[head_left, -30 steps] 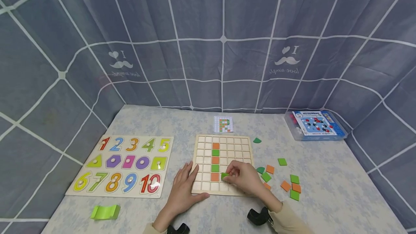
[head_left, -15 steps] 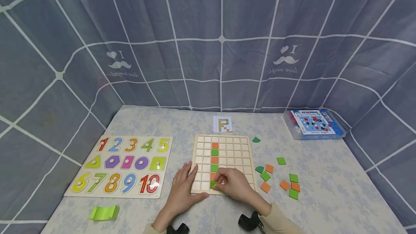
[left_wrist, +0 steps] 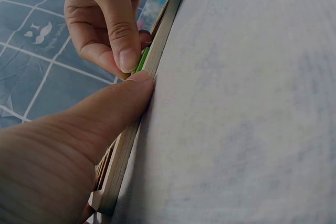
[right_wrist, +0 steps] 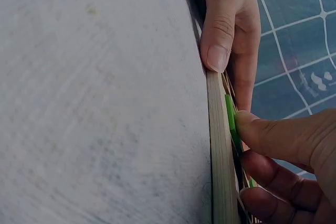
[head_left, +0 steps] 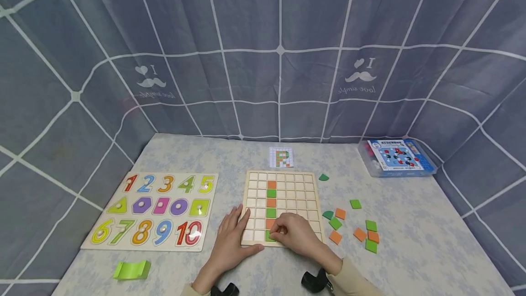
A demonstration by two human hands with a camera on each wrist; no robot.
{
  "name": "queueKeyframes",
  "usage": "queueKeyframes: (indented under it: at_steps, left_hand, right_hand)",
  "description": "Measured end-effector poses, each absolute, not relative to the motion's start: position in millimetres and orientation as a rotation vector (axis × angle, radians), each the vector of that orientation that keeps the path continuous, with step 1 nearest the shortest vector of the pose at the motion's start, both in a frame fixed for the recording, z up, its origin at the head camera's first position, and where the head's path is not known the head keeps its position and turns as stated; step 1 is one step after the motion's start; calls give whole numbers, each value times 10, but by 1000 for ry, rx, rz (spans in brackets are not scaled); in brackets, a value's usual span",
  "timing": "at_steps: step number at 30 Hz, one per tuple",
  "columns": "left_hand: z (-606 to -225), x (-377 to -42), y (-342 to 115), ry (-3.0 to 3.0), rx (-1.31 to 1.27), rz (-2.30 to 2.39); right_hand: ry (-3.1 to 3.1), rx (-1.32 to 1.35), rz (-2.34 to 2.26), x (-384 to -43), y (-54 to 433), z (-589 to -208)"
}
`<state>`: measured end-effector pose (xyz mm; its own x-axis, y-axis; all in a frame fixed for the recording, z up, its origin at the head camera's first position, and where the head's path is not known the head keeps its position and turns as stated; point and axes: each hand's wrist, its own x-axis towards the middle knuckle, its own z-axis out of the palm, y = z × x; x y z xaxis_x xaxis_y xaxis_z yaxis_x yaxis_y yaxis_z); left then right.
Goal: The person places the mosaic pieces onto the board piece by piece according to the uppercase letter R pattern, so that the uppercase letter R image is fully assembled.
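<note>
At the near edge of the board (head_left: 290,195), the green tile (head_left: 268,236) is pinched by the right hand (head_left: 295,232), left of its knuckles; the left hand (head_left: 234,237) is laid relaxed.

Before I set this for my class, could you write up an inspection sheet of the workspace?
Surface: pale patterned table.
Job's things: wooden grid board bearing a column of alternating orange and green tiles; pattern card beyond it; loose pieces to its right.
Clutter: number puzzle and green curved block on the left; plastic box at far right.
Grips: bare hands; left grip touches the board's left and near edges; right grip holds the column's nearest green tile.
Cables: nothing seen.
Surroundings: blue-grey gridded cloth behind and on both sides.
</note>
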<state>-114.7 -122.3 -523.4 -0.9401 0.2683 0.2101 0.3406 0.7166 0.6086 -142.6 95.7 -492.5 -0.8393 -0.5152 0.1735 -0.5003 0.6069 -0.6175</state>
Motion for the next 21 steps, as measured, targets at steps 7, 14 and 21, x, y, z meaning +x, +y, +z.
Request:
queueKeyframes:
  at_steps: [7, 14, 21]
  left_hand:
    - [-5227, -1147, -1224, -2820, -503, -1029]
    - [-5236, -1150, -1226, -2816, -509, -1019]
    - [-5233, -1149, -1222, -2811, -506, -1024]
  right_hand:
    - [2821, -905, -1065, -1416, 969, -4926]
    - [2792, -886, -1090, -1409, 988, -4932]
    - [2768, -899, -1138, -1424, 1060, -4952]
